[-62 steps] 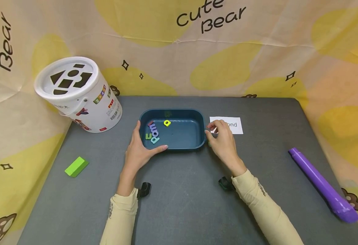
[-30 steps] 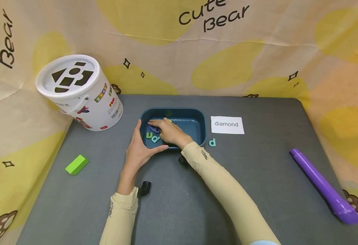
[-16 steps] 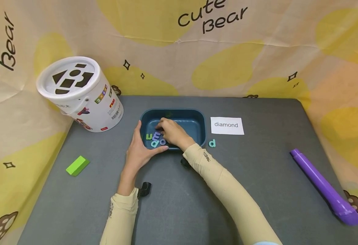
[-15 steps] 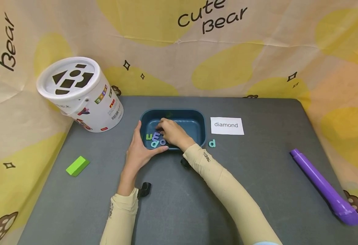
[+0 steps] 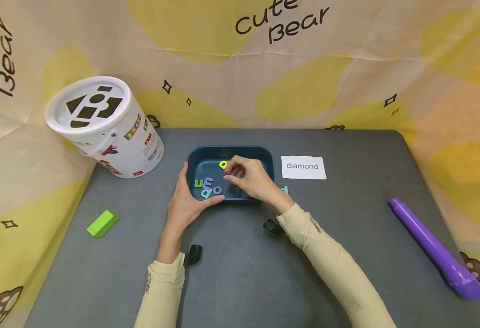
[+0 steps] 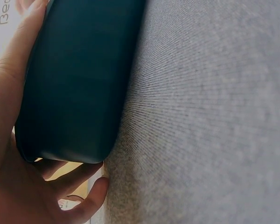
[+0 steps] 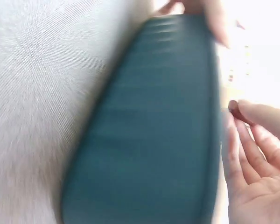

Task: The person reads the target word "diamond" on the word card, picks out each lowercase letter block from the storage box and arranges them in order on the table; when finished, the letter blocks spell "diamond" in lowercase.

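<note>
Head view: the right hand [image 5: 257, 180] has just drawn back from the left part of the blue tray [image 5: 207, 152], its fingertips closed in a pinch on a small dark red piece [image 7: 234, 106] held above the tray; probably one more piece is picked out. The left hand [image 5: 183, 193], spread wide, braces the tray's left end, thumb along the near rim. Five pieces lie in the tray: one green letter [image 5: 198, 183], one purple m [image 5: 208, 183], one purple o [image 5: 214, 190], one teal letter [image 5: 206, 193], one yellow letter [image 5: 220, 165]. Right of the tray are one teal d [image 5: 286, 189], partly hidden, one card [image 5: 303, 173] and one purple rod [image 5: 432, 246]; left of it, one bucket [image 5: 121, 146] and one green block [image 5: 102, 223].
</note>
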